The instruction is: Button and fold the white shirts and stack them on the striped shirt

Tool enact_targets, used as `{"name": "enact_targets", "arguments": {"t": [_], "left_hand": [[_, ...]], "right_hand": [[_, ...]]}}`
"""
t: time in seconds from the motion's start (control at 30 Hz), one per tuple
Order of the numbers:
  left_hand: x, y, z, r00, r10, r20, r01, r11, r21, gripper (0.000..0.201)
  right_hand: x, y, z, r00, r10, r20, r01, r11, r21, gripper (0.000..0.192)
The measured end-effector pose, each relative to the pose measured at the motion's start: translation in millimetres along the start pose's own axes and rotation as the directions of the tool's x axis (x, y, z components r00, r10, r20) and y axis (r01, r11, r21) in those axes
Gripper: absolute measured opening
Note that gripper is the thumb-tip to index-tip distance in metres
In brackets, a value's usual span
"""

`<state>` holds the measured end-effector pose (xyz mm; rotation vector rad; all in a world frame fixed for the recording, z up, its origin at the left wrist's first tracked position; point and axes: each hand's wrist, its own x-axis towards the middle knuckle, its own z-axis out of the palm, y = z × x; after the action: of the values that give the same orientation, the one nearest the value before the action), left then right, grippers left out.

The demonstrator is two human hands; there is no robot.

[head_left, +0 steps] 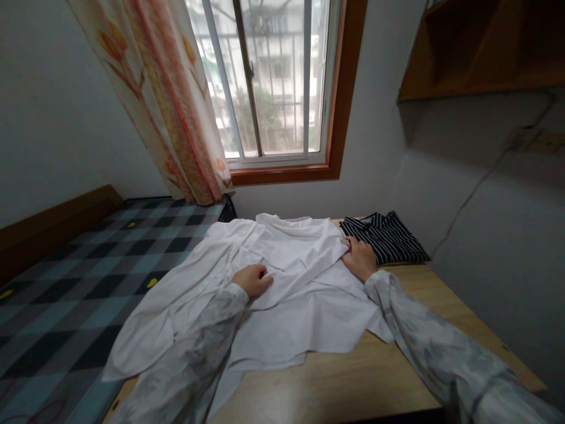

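One white shirt (291,321), likely light, limp: your right hand (359,259) pinches its 2 o'clock edge, sensible hold; left hand (251,280) grip unclear.

The pale wooden table (388,377) carries a white shirt (304,259), spread and wrinkled. Right of the shirt's far part, a folded black-and-white striped garment (388,238) lies on the wood. Left of the shirt, a checked cover (101,282) lies on the bed (57,231).

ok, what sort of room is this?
Likely a bedroom, in a home or dorm: what looks like a bed with a checked cover on the left, a flowered curtain by the window, and clothes on a wooden table, a white shirt and a folded striped garment.
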<state>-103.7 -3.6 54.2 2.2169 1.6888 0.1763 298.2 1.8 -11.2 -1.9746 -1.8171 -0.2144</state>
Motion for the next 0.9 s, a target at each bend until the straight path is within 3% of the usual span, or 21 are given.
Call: {"name": "enact_targets", "arguments": {"t": [0.13,0.23,0.4,0.57,0.7,0.8,0.9], "left_hand": [[4,-9,2.9,0.996,0.087,-0.006,-0.085,0.956,-0.282,0.020],[-1,-26,0.9,0.991,0.074,0.109,-0.026,0.924,-0.382,0.024],[-12,-46,-2.6,0.972,0.051,0.228,0.012,0.963,-0.268,0.032],[-16,-37,-6.2,0.974,0.008,0.226,0.003,0.999,-0.050,0.029],[-12,-17,-13.8,0.990,-0.033,0.137,0.018,0.994,0.107,0.030],[4,-4,-23.8,0.997,-0.066,-0.045,0.073,0.983,0.170,0.038],[32,0,-33.9,0.965,-0.088,-0.246,0.136,0.973,0.185,0.038]], "right_hand": [[1,1,-5,0.997,-0.012,0.075,0.018,0.996,-0.082,0.025],[5,3,-11,0.995,-0.013,0.101,0.027,0.990,-0.135,0.021],[13,23,-20,0.991,0.131,0.021,-0.128,0.988,-0.091,0.022],[14,51,-18,0.958,0.286,0.011,-0.284,0.949,0.139,0.015],[21,58,-20,0.952,0.283,0.115,-0.300,0.938,0.175,0.012],[36,51,-28,0.939,0.281,0.200,-0.306,0.945,0.113,0.020],[56,39,-33,0.950,0.221,0.222,-0.236,0.971,0.042,0.033]]}}
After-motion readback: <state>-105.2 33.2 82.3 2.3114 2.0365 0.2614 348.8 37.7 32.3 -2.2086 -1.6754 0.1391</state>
